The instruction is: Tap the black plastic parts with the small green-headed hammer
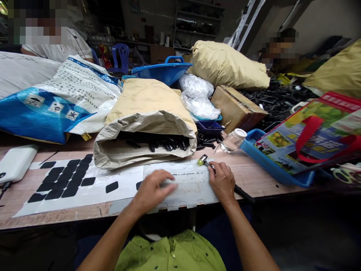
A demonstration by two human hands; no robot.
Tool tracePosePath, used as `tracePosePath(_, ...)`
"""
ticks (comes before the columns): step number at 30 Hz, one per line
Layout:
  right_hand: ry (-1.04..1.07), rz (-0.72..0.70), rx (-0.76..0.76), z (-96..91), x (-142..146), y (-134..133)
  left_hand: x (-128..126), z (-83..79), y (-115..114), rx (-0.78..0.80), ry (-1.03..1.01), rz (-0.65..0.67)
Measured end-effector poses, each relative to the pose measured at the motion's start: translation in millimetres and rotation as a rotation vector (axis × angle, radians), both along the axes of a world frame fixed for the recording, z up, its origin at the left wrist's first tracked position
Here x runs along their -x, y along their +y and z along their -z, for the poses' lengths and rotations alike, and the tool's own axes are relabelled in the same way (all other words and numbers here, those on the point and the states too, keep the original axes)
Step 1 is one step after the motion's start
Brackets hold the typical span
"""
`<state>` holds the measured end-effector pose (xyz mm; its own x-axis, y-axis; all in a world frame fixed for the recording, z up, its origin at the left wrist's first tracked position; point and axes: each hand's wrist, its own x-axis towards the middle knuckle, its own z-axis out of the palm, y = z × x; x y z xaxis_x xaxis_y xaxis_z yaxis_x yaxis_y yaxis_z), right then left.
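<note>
My right hand (222, 181) is wrapped round a small hammer (203, 161) with a yellowish transparent face, its black handle sticking out toward the table's front edge. Slightly blurred, my left hand (154, 188) hovers over or rests on a grey sheet (186, 190), fingers apart; I see nothing in it. To its left, several black rounded-square pads (66, 177) lie on a white sheet (96, 194), with one pad partly hidden by the hand. Behind both hands lies an open paper sack (149, 101) with black elongated pieces (169, 143) in its mouth.
A glass (232, 140) lies tipped beside a blue tray (278, 165) holding a colourful bag (313, 131). At left are a white device (17, 163) and a blue-white sack (64, 98). A cardboard box (237, 107) stands behind. Two people sit across the table.
</note>
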<state>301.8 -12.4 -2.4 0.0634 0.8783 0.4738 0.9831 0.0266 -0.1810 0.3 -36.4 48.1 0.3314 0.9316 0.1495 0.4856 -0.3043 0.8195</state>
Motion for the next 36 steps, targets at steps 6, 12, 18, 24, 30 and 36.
tracePosePath(6,0.005,-0.001,0.013,-1.1,0,-1,18,-14.8,100,0.095,0.177,-0.623)
tracePosePath(12,0.016,-0.006,0.009,-2.5,0,-1,15,-11.6,146,0.327,0.543,-0.747)
tracePosePath(18,0.023,-0.008,0.008,-3.6,1,-1,30,-22.0,143,0.375,0.559,-0.776)
tracePosePath(24,0.017,0.012,0.019,-3.5,2,0,29,-37.9,87,0.146,0.462,-0.712)
tracePosePath(30,0.011,0.016,0.02,-2.8,2,-1,-14,-4.6,30,0.123,0.234,-0.159)
tracePosePath(36,0.015,0.021,0.014,-2.3,2,-1,-28,23.8,22,-0.041,0.244,0.009)
